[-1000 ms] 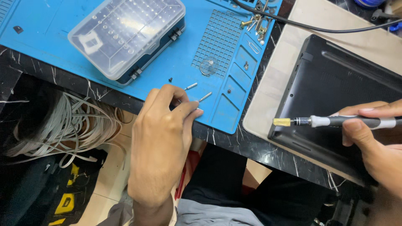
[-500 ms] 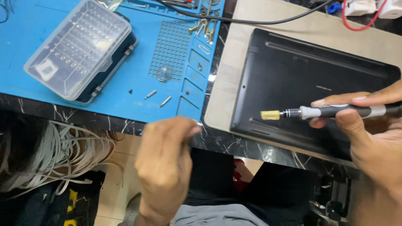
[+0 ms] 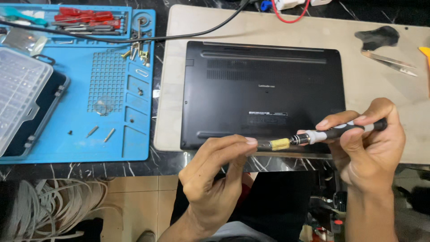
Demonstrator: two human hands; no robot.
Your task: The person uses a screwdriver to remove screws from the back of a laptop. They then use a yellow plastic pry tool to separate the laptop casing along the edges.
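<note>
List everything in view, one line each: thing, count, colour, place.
laptop: one, black, underside up on beige mat
beige mat: one, right of blue mat
blue mat: one, left
bit case: one, clear, far left
loose bits: two, silver, on blue mat
cable: one, black, top
tweezers: one, silver, upper right
screwdriver: one, black and white, yellow collar
left hand: fingers at screwdriver tip
right hand: grips screwdriver handle

The laptop [image 3: 264,94] is black. The mat [image 3: 107,134] beside it is bright blue. The screwdriver [image 3: 329,132] is black and white with a yellow band. The table [image 3: 170,163] is black with thin white lines like marble.
</note>
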